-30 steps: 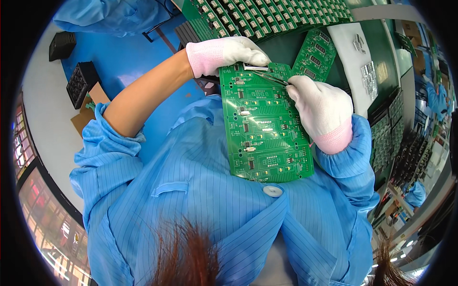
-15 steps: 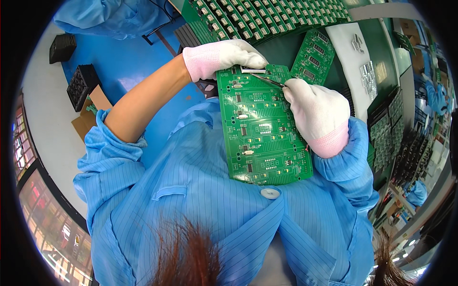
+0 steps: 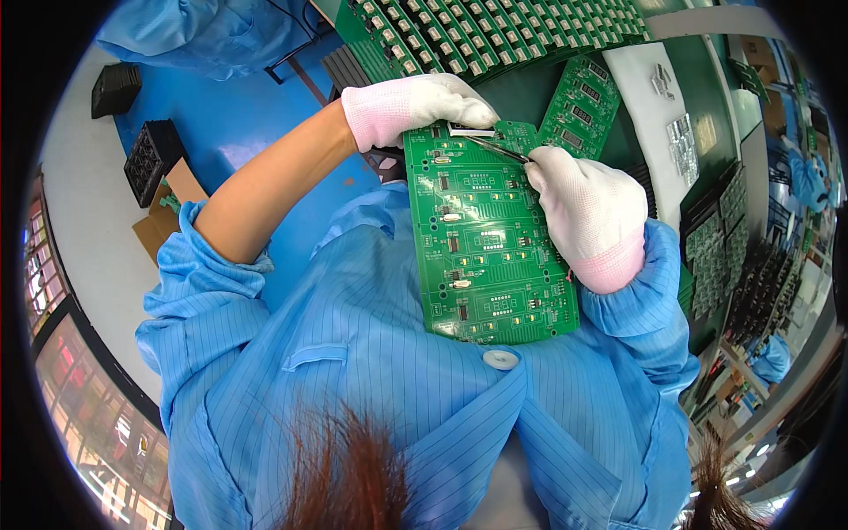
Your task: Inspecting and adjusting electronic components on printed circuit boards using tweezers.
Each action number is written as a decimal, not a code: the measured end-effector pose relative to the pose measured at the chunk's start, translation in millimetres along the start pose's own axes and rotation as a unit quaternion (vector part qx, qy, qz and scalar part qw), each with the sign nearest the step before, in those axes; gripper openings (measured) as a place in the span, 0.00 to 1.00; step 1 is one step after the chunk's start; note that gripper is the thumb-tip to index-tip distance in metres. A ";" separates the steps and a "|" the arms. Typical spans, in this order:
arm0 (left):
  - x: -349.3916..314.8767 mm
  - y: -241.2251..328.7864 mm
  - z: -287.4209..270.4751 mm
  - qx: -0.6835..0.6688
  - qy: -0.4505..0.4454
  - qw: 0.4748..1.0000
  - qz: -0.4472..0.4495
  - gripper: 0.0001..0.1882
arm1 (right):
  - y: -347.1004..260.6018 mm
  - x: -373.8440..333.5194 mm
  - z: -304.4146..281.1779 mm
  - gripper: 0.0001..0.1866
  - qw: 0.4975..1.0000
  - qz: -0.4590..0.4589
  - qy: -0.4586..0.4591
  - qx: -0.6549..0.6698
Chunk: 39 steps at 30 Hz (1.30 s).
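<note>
My left hand (image 3: 433, 102), gloved, grasps the upper edge of a green circuit board (image 3: 481, 256), with the thumb at a white-edged part (image 3: 471, 132). My right hand (image 3: 590, 208), also gloved, is closed around a slim metal tool (image 3: 502, 149); its tip lies just beside that part. The board is between my hands and extends below them, in front of my blue striped coat (image 3: 371, 415).

The work surface (image 3: 526, 88) is dark green and lies beyond my hands. On it, directly ahead, dense rows of boards (image 3: 503, 34) carry pale components. A second green board (image 3: 579, 108) with dark display blocks lies just beyond my right hand. To the right of that board, a white sheet (image 3: 645, 110) carries small silvery pieces (image 3: 682, 146).

The floor (image 3: 256, 150) to the left of my left forearm is blue. Beyond it are a black crate (image 3: 152, 159) and an open cardboard box (image 3: 184, 185). Far to the right of my right hand, a person in blue (image 3: 808, 181) is visible.
</note>
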<state>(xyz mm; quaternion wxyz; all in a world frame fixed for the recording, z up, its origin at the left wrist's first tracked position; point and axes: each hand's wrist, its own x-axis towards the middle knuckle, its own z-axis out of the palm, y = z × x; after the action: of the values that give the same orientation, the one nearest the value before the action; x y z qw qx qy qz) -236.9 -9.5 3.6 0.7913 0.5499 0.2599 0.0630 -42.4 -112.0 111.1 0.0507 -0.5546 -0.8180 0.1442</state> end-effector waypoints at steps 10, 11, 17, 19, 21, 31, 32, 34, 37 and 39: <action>6.0 -3.4 3.1 -0.016 -0.019 0.999 0.048 0.21 | 37.3 14.3 5.5 0.06 0.995 -0.001 -0.060 0.083; 5.2 -0.7 0.7 -0.014 -0.026 0.999 0.023 0.20 | 40.3 16.2 5.3 0.06 0.993 0.004 -0.072 0.099; 4.1 1.8 -2.8 -0.008 -0.028 0.999 -0.018 0.24 | 28.0 8.1 -1.6 0.05 0.998 -0.009 -0.035 0.047; 4.9 1.6 -2.5 -0.007 -0.024 1.000 -0.015 0.24 | 22.7 5.9 -1.8 0.05 1.000 -0.016 -0.014 0.018; 6.6 1.9 -2.1 -0.009 -0.021 1.000 -0.007 0.24 | 18.9 5.2 -0.7 0.05 1.000 -0.017 0.004 0.010; 7.9 7.7 -1.2 -0.001 -0.017 1.000 -0.007 0.23 | 8.7 3.1 -1.7 0.05 0.999 -0.014 0.016 -0.043; 7.5 7.0 -1.1 -0.003 -0.015 1.000 -0.007 0.24 | 8.3 3.7 -1.7 0.05 0.999 -0.014 0.014 -0.046; 7.9 7.2 -1.5 -0.005 -0.013 1.000 -0.008 0.24 | 5.8 4.9 -2.4 0.06 0.999 -0.015 0.012 -0.049; 10.1 10.5 -1.9 0.003 -0.017 1.000 0.008 0.23 | -6.0 2.7 -5.5 0.04 0.995 0.015 -0.002 -0.099; 10.7 10.7 -2.4 0.006 -0.020 1.000 0.014 0.23 | -8.3 3.0 -5.8 0.05 0.993 0.026 -0.006 -0.116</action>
<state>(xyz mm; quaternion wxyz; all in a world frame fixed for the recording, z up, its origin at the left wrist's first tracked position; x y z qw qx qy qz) -226.9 0.8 9.0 0.7918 0.5595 0.2369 0.0618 -49.5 -111.1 118.8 -0.0229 -0.5767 -0.8149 0.0531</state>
